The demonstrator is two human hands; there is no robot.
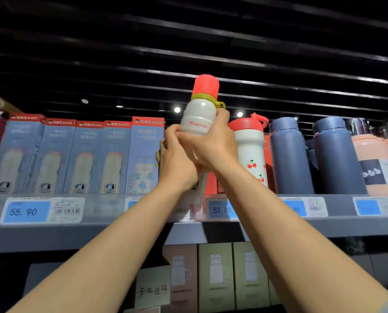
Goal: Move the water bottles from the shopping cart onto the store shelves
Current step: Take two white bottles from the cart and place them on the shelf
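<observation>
A white water bottle [199,116] with a red cap and a yellow-green ring is raised above the top shelf [143,224], tilted slightly right. My left hand [177,161] grips its lower body from the left, and my right hand [213,143] wraps round its middle from the right. The bottle's base is hidden behind my hands. It hovers in the gap between a blue boxed bottle [145,154] and a white cherry-print bottle [251,152]. The shopping cart is out of view.
Blue D.KADI boxes [59,157] line the shelf's left part. Dark blue bottles [290,157] and peach bottles [378,161] stand at the right. Price tags [28,211] run along the shelf front. Green and brown boxes [215,276] fill the lower shelf.
</observation>
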